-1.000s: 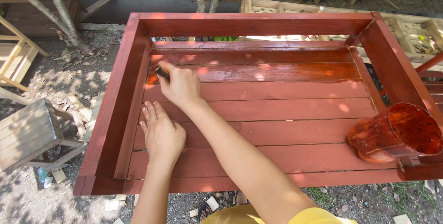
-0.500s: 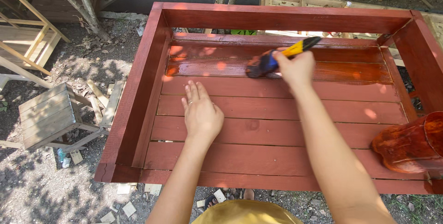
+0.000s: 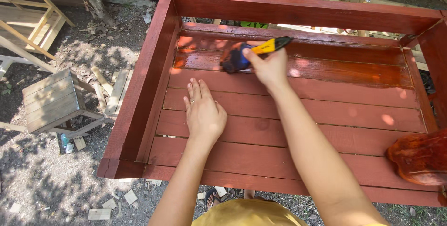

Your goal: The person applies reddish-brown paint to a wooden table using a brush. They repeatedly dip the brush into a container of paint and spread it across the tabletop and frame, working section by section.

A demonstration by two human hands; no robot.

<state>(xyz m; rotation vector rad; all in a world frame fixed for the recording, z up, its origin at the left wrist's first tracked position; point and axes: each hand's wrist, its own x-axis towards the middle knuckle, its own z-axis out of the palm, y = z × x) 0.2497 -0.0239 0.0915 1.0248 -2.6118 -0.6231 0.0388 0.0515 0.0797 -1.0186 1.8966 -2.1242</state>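
Slatted wooden bench (image 3: 288,128) stained red-brown, mostly matt and dry; one slat near the back (image 3: 335,70) wet, glossy, darker orange. Paintbrush (image 3: 249,53) in right hand (image 3: 270,67) has smooth plastic handle, yellow and blue with black tip. Container (image 3: 419,156) at right edge coated in shiny stain. Small stool (image 3: 53,100) bare grey weathered wood, rough. Ground (image 3: 42,184) gritty dirt with wood offcuts

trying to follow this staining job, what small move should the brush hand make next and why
Probably draw the paintbrush rightward along the same slat. The right hand holds it at the left end of the glossy, wet-looking board, while the boards nearer the flat left hand look matte and dry, so finishing this strip evenly seems sensible.
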